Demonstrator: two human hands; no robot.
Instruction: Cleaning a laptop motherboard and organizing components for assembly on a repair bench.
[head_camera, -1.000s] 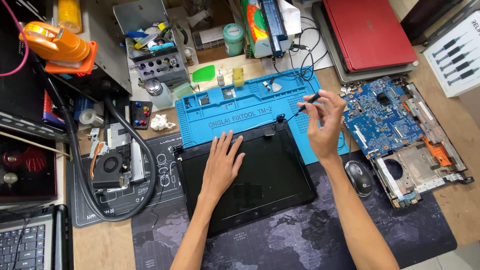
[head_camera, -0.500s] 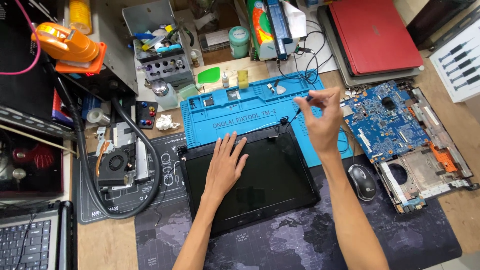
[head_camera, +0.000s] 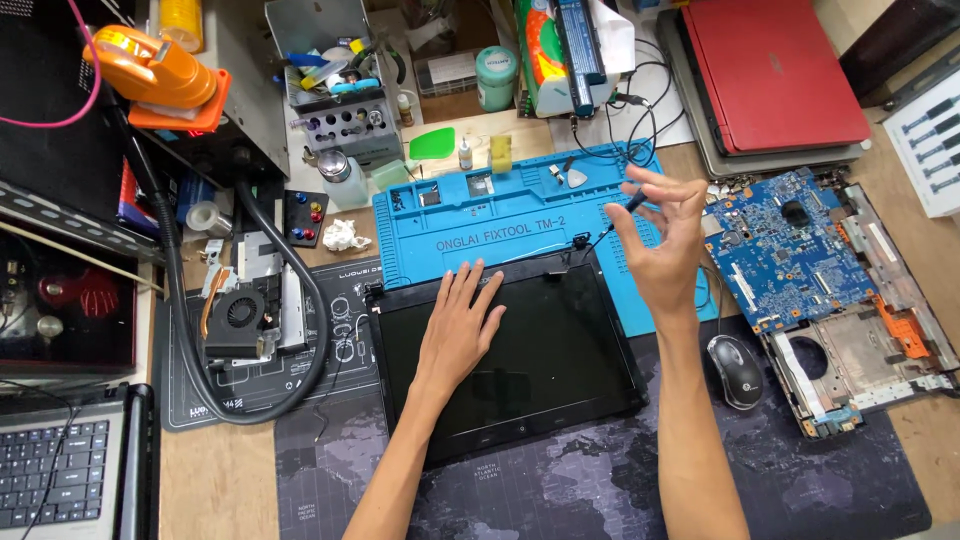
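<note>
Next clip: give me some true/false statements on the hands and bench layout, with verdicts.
1. The left hand lies flat on the black screen panel. True.
2. The right hand pinches a thin screwdriver. True.
3. The red laptop is open. False: its lid is shut.
4. The computer mouse sits left of the panel. False: it sits on the right.
5. The blue circuit board lies right of the blue repair mat. True.
</note>
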